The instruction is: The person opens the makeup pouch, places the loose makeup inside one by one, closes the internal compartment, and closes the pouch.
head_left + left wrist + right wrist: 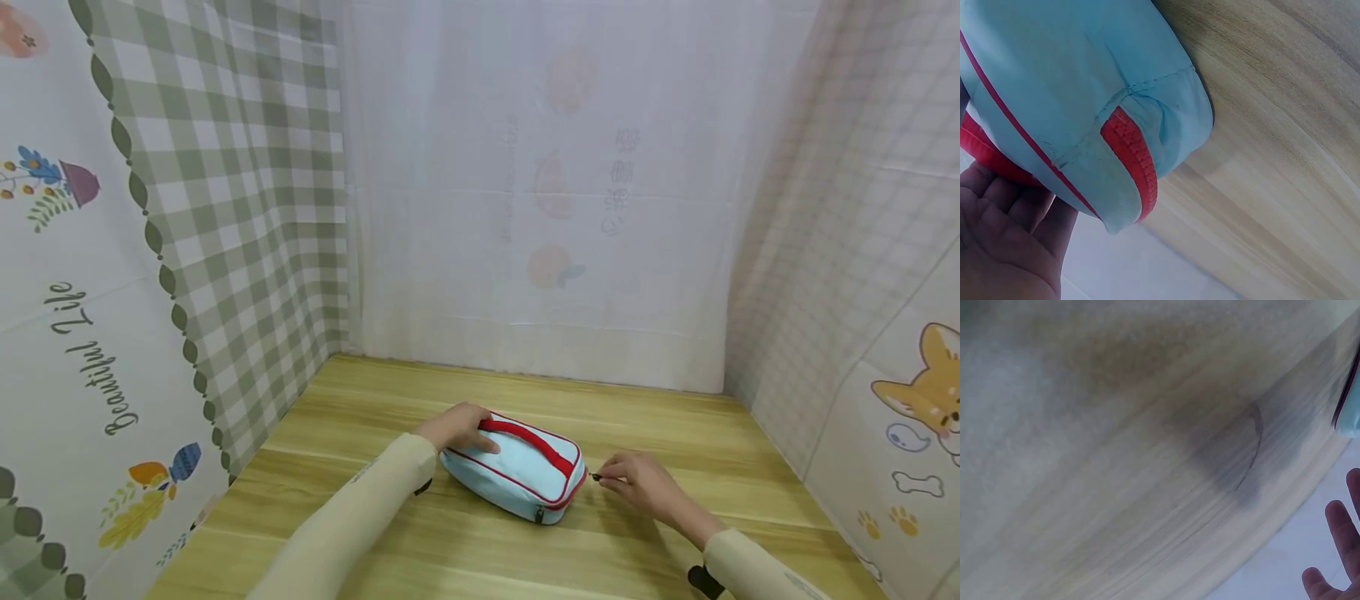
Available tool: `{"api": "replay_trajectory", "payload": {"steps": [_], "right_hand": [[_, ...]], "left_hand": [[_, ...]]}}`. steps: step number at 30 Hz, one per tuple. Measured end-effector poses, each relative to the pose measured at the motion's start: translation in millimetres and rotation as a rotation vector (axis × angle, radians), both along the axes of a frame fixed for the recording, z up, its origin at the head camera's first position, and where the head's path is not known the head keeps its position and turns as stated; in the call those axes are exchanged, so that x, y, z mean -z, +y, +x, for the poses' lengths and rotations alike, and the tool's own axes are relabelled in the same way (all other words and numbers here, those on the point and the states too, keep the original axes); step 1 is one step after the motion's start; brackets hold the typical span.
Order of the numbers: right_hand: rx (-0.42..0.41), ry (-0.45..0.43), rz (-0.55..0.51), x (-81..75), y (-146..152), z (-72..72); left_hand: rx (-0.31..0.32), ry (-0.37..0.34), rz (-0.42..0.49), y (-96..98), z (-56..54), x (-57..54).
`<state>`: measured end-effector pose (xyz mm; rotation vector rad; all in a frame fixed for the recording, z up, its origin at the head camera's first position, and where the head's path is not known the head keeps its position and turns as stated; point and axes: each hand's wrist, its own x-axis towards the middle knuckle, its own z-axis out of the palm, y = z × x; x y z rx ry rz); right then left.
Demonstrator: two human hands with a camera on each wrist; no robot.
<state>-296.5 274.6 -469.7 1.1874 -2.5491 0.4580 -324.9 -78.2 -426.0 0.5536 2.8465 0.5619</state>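
Observation:
A light blue zippered bag [517, 471] with red piping lies on the wooden table. Its red carry handle [531, 442] arches along the top. At the bag's left end, my left hand [459, 427] grips it, thumb on the top panel and fingers by the handle. The left wrist view shows the end of a red zipper [1132, 156] on the bag's side. My right hand [637, 482] pinches a small dark zipper pull [596, 477] off the bag's right end. Another dark tab [539, 514] hangs at the near right corner. In the right wrist view, several fingers [1342, 531] are spread.
Wood-grain tabletop [675, 425] surrounds the bag. A green checked cloth [247, 167] hangs on the left, a white curtain [450, 250] stands behind the table's far edge, and a cloth printed with a cartoon dog [926, 387] hangs on the right.

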Motion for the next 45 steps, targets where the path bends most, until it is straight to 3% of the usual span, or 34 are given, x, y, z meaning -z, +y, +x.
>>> {"api": "replay_trajectory", "payload": {"steps": [8,14,27,34,45], "right_hand": [[-0.069,0.024,-0.050,2.1,-4.1,15.6],[-0.073,0.024,-0.074,3.2,-11.8,30.9],[-0.106,0.116,-0.123,15.6,-39.0,60.6],[-0.044,0.046,-0.161,17.8,-66.6,76.6],[0.046,0.009,-0.153,20.4,-85.1,81.0]], "left_hand": [[-0.006,0.008,-0.018,2.2,1.5,-0.5],[-0.011,0.021,-0.037,2.4,3.6,-1.5],[-0.035,0.043,-0.049,3.8,5.8,-2.0],[-0.058,0.062,-0.052,5.7,8.8,-3.1],[-0.073,0.068,-0.055,7.0,11.1,-3.7]]}}
